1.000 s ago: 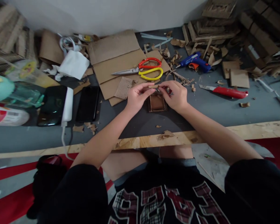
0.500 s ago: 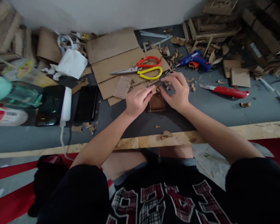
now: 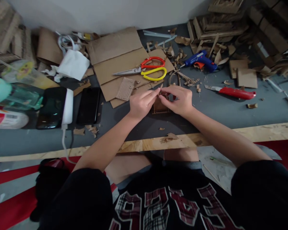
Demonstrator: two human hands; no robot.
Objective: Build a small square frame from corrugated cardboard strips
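Observation:
My left hand [image 3: 143, 103] is closed, its fingertips pinching a small piece of cardboard [image 3: 161, 87]. Fingers of my right hand [image 3: 179, 99] are bent and meet the left fingertips at that piece; whatever they pinch is too small to make out. Beneath both hands lies a small brown square cardboard piece with a raised, ridged border [image 3: 160, 108], partly covered by the fingers. Just beyond, thin corrugated strips [image 3: 182, 76] and scraps lie on the table. Scissors [image 3: 144, 69] with one red and one yellow handle rest on flat cardboard [image 3: 117, 48].
A blue glue gun [image 3: 200, 60] and a red-handled utility knife [image 3: 237, 92] lie to the right. At left are a black phone [image 3: 88, 105], a tissue roll [image 3: 74, 65] and a bottle [image 3: 21, 97]. Cardboard stacks [image 3: 218, 27] stand at the back. The table's wooden edge [image 3: 144, 146] runs in front.
My right hand has moved slightly left and down, bringing its fingertips against the left hand's. The strips behind it show more now. My left hand has barely moved.

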